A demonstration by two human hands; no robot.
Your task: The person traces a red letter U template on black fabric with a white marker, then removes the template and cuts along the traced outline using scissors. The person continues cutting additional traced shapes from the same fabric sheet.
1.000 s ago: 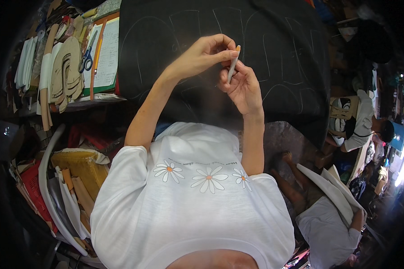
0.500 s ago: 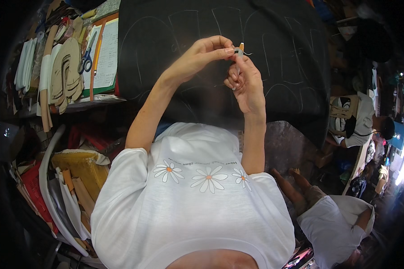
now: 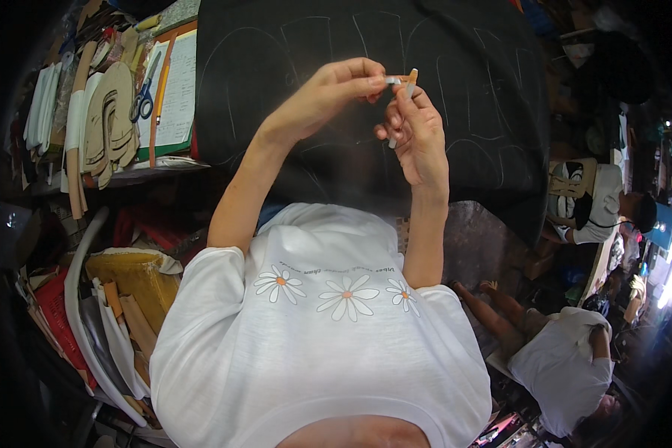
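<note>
Both of my hands are raised over a black sheet [image 3: 254,75] drawn with thin white outlines. My right hand [image 3: 420,138] is closed around a slim, whitish pen-like tool [image 3: 411,84] with an orange part near its upper end. Below, its pale lower end pokes out by the curled fingers. Thumb and forefinger of my left hand [image 3: 343,88] pinch a small whitish piece [image 3: 392,80] right beside the tool's top. What exactly this piece is I cannot make out, and whether it touches the tool is unclear.
At the left, blue-handled scissors [image 3: 142,103], an orange pencil [image 3: 162,93] and a written sheet [image 3: 179,104] lie beside beige pattern pieces [image 3: 108,123]. Folders and rolls fill a shelf below. Two people sit at the right, one person [image 3: 567,366] nearer.
My right hand has shifted slightly right, and the tool's orange end now shows more, tilted to the right. My left hand keeps its pinch almost in place. The nearer person has leaned.
</note>
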